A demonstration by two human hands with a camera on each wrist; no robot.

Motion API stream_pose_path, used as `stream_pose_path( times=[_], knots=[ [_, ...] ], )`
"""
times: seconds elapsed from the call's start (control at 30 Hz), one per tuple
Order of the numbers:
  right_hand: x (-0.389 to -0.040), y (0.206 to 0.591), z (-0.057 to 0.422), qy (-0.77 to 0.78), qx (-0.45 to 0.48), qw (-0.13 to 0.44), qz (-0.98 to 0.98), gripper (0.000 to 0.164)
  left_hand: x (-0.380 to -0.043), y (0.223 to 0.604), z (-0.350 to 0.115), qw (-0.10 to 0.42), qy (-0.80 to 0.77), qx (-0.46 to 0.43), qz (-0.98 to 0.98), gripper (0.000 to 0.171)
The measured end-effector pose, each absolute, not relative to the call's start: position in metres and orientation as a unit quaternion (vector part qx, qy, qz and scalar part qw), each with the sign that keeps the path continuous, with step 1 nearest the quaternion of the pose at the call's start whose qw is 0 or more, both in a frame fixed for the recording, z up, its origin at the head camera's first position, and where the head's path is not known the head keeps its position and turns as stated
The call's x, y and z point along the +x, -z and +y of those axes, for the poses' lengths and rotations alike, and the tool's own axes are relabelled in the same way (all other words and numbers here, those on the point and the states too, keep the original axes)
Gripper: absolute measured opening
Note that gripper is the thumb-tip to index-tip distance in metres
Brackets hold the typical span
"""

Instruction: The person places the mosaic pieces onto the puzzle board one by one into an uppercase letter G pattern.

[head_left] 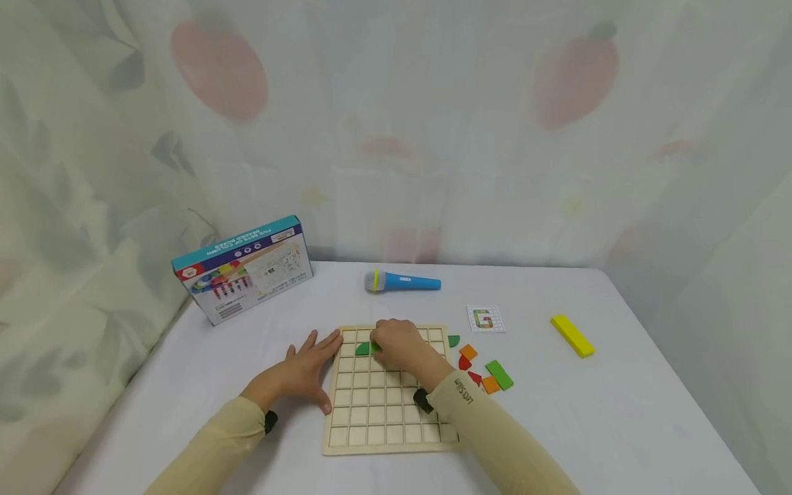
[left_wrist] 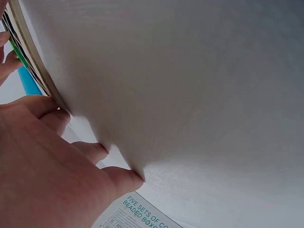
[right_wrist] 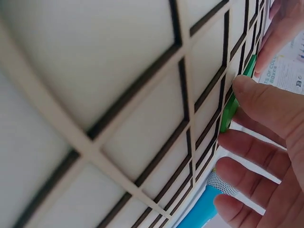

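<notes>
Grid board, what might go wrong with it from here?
The right hand may nudge the curved green piece beside the green block it pinches. The right sleeve runs close to the red pieces and could brush them. The left hand touches the grid board only at its edge, so it might shift.

Pale gridded wooden board [head_left: 376, 415]; green tiles [head_left: 362, 350]; 2 orange square tiles [head_left: 468, 352]; blue toy microphone [head_left: 410, 282] with yellow ring [head_left: 375, 280]; yellow block [head_left: 572, 335]; white card [head_left: 485, 319] with multicoloured G [head_left: 476, 320].
</notes>
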State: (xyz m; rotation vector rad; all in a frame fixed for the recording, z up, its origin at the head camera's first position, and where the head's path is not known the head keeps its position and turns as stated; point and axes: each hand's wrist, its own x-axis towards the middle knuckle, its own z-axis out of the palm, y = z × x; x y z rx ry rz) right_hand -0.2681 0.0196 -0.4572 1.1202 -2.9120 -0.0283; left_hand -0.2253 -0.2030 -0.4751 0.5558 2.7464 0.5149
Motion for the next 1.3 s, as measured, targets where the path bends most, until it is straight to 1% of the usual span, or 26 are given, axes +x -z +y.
stream_pose_path(
  times=[0.17,0.3,0.53,0.7,0.87,1.0,1.3],
  knots=[
    [-0.266,0.455,0.027,-0.002,0.363,0.018,-0.932,0.026,-0.228,0.479,-0.205,0.141,-0.176,0.192,0.955,0.135],
    [-0.268,0.453,0.046,-0.033,0.369,0.025,-0.929,0.03,-0.229,0.482,-0.205,0.139,-0.175,0.19,0.956,0.135],
    [-0.271,0.454,0.101,-0.063,0.366,0.026,-0.928,0.027,-0.229,0.481,-0.206,0.141,-0.171,0.193,0.956,0.136],
    [-0.267,0.456,0.14,-0.097,0.327,0.027,-0.94,0.026,-0.229,0.478,-0.205,0.145,-0.164,0.191,0.957,0.136],
    [-0.263,0.463,0.169,-0.098,0.284,0.007,-0.954,0.022,-0.227,0.477,-0.205,0.145,-0.171,0.19,0.956,0.135],
    [-0.262,0.472,0.183,-0.089,0.265,-0.006,-0.96,0.019,-0.227,0.477,-0.204,0.144,-0.17,0.191,0.956,0.135],
    [-0.26,0.478,0.191,-0.075,0.26,-0.013,-0.963,0.023,-0.227,0.476,-0.202,0.143,-0.172,0.193,0.955,0.135]
  ],
)
